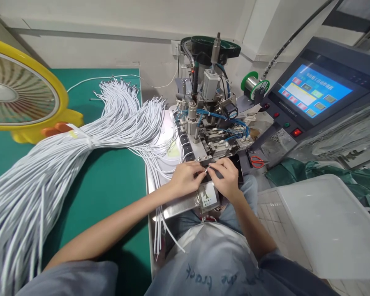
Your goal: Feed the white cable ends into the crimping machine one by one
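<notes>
My left hand (pixel 188 177) and my right hand (pixel 225 177) meet at the front of a metal machine (pixel 203 123), fingertips almost touching. Both are pinched on the small end of a white cable (pixel 206 170), mostly hidden by the fingers. A big tied bundle of white cables (pixel 89 142) lies to the left, and several loose ones run from it beside my left hand and hang over the table's front edge. Just below my hands is a clear roll with a white label (pixel 208 196).
A yellow fan (pixel 60 98) stands on the green mat (pixel 117 176) at the left. Right of the machine are a wire spool (pixel 252 84), a lit screen panel (pixel 316 92), red-handled scissors (pixel 257 162) and a white bin (pixel 329 222).
</notes>
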{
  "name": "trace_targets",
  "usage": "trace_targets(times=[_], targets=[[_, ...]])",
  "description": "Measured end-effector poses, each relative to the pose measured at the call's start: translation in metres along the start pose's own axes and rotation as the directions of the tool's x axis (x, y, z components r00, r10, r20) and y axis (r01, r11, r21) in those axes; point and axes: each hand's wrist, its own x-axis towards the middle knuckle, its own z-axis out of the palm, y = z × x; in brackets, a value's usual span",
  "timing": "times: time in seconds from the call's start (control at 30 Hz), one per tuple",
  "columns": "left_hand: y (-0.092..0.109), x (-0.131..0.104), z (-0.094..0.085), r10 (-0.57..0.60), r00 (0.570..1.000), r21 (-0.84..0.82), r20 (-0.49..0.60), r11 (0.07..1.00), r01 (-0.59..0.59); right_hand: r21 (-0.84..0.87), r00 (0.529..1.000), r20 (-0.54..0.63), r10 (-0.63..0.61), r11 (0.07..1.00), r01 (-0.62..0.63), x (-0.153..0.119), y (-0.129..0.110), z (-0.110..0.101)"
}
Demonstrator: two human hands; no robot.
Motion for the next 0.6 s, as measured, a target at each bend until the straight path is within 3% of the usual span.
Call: trace_targets(times=[0.1,0.2,0.37,0.6], targets=[[0.001,0.0,0.0,-0.028,1.0,-0.012,0.005,1.0,0.028,0.031,0.999,-0.03,0.011,0.999,-0.01,-0.002,0.0,0.004],[0.002,0.0,-0.001,-0.059,0.998,-0.031,-0.016,0.998,0.059,0.174,0.987,-0.046,0.157,0.974,-0.147,-0.005,0.0,0.011],[0.002,-0.001,0.0,-0.087,0.996,-0.035,-0.034,0.996,0.085,0.41,0.928,0.06,0.366,0.839,-0.358,-0.003,0.002,0.019],[0.0,-0.002,0.002,-0.01,0.999,-0.065,-0.037,0.998,0.008,0.497,0.895,0.073,0.44,0.762,-0.415,-0.002,-0.003,0.018]])
